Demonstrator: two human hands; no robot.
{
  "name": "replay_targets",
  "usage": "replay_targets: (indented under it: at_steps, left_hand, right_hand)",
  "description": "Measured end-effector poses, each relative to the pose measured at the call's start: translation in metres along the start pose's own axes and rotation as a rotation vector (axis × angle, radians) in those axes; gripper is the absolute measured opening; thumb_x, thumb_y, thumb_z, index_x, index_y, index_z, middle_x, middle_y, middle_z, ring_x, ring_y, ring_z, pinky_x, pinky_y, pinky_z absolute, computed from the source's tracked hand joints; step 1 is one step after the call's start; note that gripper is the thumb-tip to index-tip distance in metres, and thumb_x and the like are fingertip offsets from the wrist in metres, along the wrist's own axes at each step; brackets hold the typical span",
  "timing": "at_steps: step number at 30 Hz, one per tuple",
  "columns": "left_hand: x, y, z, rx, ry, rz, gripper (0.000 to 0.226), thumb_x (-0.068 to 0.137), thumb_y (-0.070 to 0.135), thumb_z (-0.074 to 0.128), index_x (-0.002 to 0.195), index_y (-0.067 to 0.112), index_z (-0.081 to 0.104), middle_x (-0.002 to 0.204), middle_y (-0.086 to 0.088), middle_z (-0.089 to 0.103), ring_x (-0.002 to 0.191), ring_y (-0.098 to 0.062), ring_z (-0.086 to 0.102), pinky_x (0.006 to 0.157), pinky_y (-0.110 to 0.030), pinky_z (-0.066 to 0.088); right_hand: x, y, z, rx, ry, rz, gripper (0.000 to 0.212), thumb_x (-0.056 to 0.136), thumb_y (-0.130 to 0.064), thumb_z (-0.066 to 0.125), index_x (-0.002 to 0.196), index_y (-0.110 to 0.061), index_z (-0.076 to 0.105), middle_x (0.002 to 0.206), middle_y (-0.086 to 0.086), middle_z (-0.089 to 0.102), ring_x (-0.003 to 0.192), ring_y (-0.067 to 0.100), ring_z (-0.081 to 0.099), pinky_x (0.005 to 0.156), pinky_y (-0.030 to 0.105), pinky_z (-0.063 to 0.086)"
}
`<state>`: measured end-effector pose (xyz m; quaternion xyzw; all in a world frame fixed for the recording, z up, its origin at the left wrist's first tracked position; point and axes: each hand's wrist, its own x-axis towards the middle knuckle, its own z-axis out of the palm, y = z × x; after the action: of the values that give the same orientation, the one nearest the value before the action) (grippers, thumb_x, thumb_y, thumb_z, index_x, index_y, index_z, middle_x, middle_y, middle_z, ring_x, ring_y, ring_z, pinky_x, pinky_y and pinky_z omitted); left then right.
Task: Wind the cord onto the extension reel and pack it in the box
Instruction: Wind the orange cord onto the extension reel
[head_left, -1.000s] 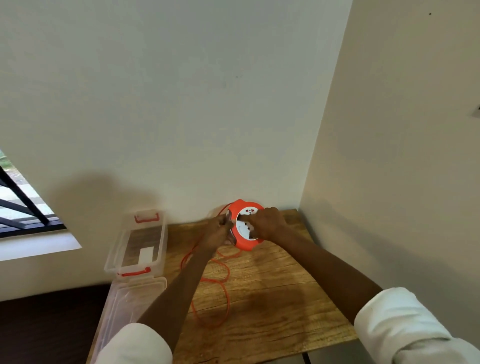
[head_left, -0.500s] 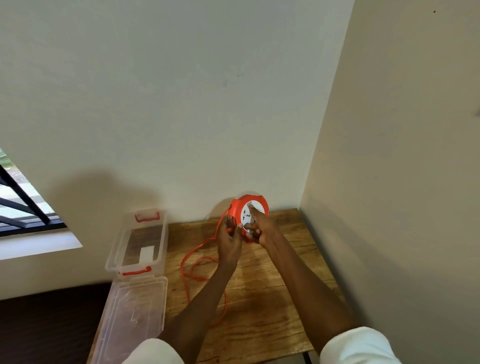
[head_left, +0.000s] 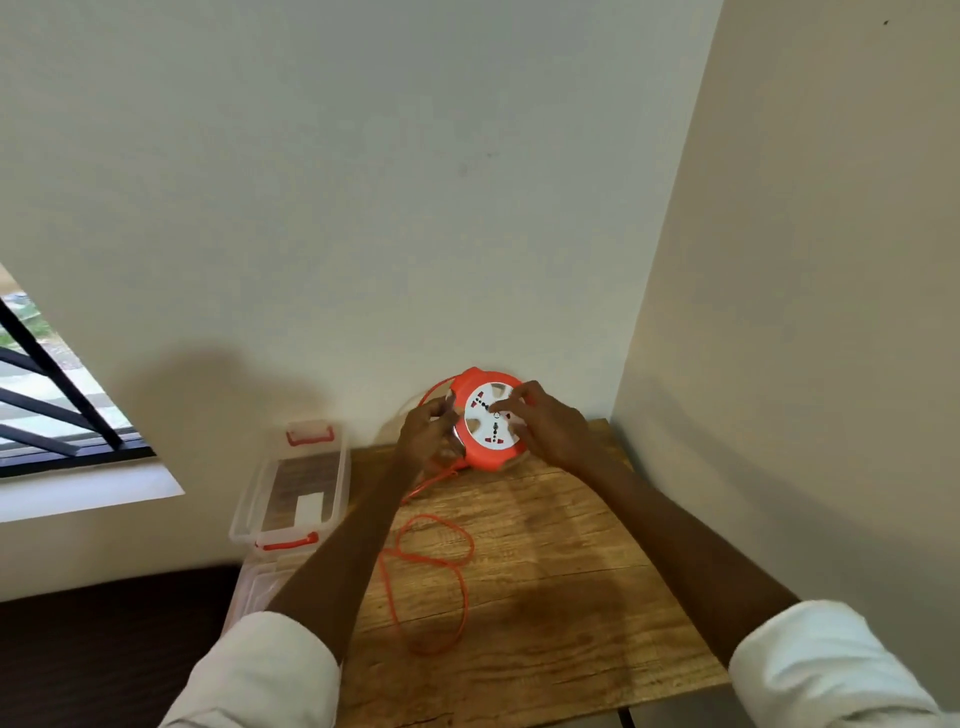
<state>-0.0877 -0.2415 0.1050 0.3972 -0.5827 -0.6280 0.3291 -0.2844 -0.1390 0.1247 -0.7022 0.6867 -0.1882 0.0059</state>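
An orange extension reel (head_left: 485, 457) with a white socket face is held tilted above the far edge of the wooden table (head_left: 561, 597). My left hand (head_left: 426, 434) grips its left rim, where the orange cord (head_left: 431, 571) leaves the reel. My right hand (head_left: 545, 423) rests on the white face with fingers hooked into it. The loose cord runs down from the reel and lies in loops on the table between my forearms. A clear plastic box (head_left: 291, 486) with red latches stands open at the table's left side.
The box's clear lid (head_left: 254, 587) lies in front of the box, partly hidden by my left arm. Walls close off the table at the back and right. A barred window (head_left: 47, 395) is at the far left.
The reel has turned from edge-on to face me again, and my hands have spread apart on it. The loose cord loops on the table have shifted and look shorter.
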Motion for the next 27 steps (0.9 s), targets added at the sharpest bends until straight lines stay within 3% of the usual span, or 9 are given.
replay_targets:
  at_steps: [2, 5, 8, 10, 14, 19, 23, 25, 27]
  left_hand:
    - [-0.001, 0.009, -0.005, 0.088, -0.044, 0.011, 0.033, 0.098, 0.033, 0.06, 0.115, 0.006, 0.068, 0.087, -0.005, 0.074, 0.07, -0.016, 0.073, 0.057, -0.028, 0.058]
    - [0.001, 0.014, -0.013, 0.199, -0.117, 0.001, 0.034, 0.099, 0.033, 0.06, 0.119, 0.007, 0.068, 0.08, -0.006, 0.073, 0.067, -0.022, 0.072, 0.062, -0.036, 0.061]
    - [0.001, 0.013, -0.009, 0.211, -0.148, -0.039, 0.036, 0.098, 0.031, 0.062, 0.124, 0.006, 0.064, 0.087, -0.011, 0.073, 0.067, -0.025, 0.073, 0.062, -0.039, 0.062]
    - [-0.002, 0.01, -0.002, 0.201, -0.142, -0.053, 0.037, 0.097, 0.03, 0.063, 0.126, 0.008, 0.063, 0.103, -0.014, 0.074, 0.08, -0.03, 0.075, 0.07, -0.045, 0.063]
    - [-0.003, -0.001, 0.011, 0.207, -0.077, -0.069, 0.032, 0.098, 0.03, 0.063, 0.124, 0.012, 0.062, 0.111, -0.014, 0.072, 0.079, -0.031, 0.072, 0.064, -0.041, 0.062]
    - [-0.015, -0.017, 0.037, 0.009, 0.05, -0.083, 0.029, 0.102, 0.024, 0.056, 0.125, 0.007, 0.062, 0.106, -0.02, 0.071, 0.08, -0.03, 0.07, 0.075, -0.049, 0.062]
    - [-0.029, -0.031, 0.064, -0.035, 0.219, 0.083, 0.02, 0.1, 0.018, 0.058, 0.116, 0.014, 0.069, 0.099, -0.009, 0.075, 0.081, -0.026, 0.074, 0.069, -0.039, 0.063]
    - [-0.036, -0.039, 0.075, -0.05, 0.254, 0.097, 0.031, 0.097, 0.025, 0.063, 0.127, 0.016, 0.064, 0.113, -0.003, 0.072, 0.099, -0.019, 0.071, 0.081, -0.037, 0.062]
    - [-0.04, -0.049, 0.08, -0.071, 0.274, 0.088, 0.052, 0.09, 0.042, 0.067, 0.137, 0.024, 0.056, 0.128, 0.002, 0.065, 0.114, -0.015, 0.065, 0.092, -0.04, 0.059]
  right_hand:
    - [0.004, 0.003, -0.006, -0.171, -0.12, -0.131, 0.058, 0.093, -0.026, 0.068, 0.141, -0.047, 0.044, 0.155, 0.0, 0.035, 0.122, 0.027, 0.056, 0.087, 0.042, 0.057]
    - [0.007, 0.0, -0.011, -0.376, -0.234, -0.267, 0.069, 0.093, -0.029, 0.068, 0.147, -0.052, 0.032, 0.16, 0.008, 0.032, 0.12, 0.033, 0.059, 0.089, 0.041, 0.054]
    - [0.008, -0.004, -0.01, -0.578, -0.295, -0.359, 0.073, 0.094, -0.034, 0.067, 0.153, -0.046, 0.025, 0.155, 0.014, 0.042, 0.113, 0.033, 0.064, 0.087, 0.04, 0.055]
    - [0.01, -0.007, -0.007, -0.654, -0.319, -0.386, 0.072, 0.094, -0.034, 0.067, 0.154, -0.042, 0.026, 0.145, 0.015, 0.052, 0.113, 0.033, 0.064, 0.086, 0.041, 0.056]
    - [0.009, -0.013, -0.003, -0.623, -0.348, -0.232, 0.065, 0.097, -0.039, 0.06, 0.154, -0.04, 0.028, 0.142, 0.012, 0.056, 0.121, 0.032, 0.06, 0.093, 0.041, 0.051]
    - [0.011, -0.021, 0.004, -0.183, -0.212, 0.296, 0.074, 0.087, -0.062, 0.059, 0.153, -0.037, 0.034, 0.15, 0.004, 0.051, 0.131, 0.03, 0.053, 0.104, 0.043, 0.044]
    - [0.012, -0.027, 0.016, 0.358, -0.033, 0.684, 0.075, 0.086, -0.062, 0.063, 0.148, -0.025, 0.045, 0.151, 0.004, 0.05, 0.132, 0.03, 0.052, 0.105, 0.043, 0.045]
    - [0.017, -0.028, 0.025, 0.809, 0.064, 0.936, 0.075, 0.084, -0.059, 0.068, 0.142, -0.014, 0.051, 0.141, 0.009, 0.058, 0.119, 0.031, 0.061, 0.093, 0.041, 0.055]
    - [0.02, -0.026, 0.036, 1.244, 0.134, 1.144, 0.075, 0.08, -0.057, 0.074, 0.133, -0.007, 0.053, 0.125, 0.011, 0.067, 0.096, 0.027, 0.07, 0.063, 0.031, 0.059]
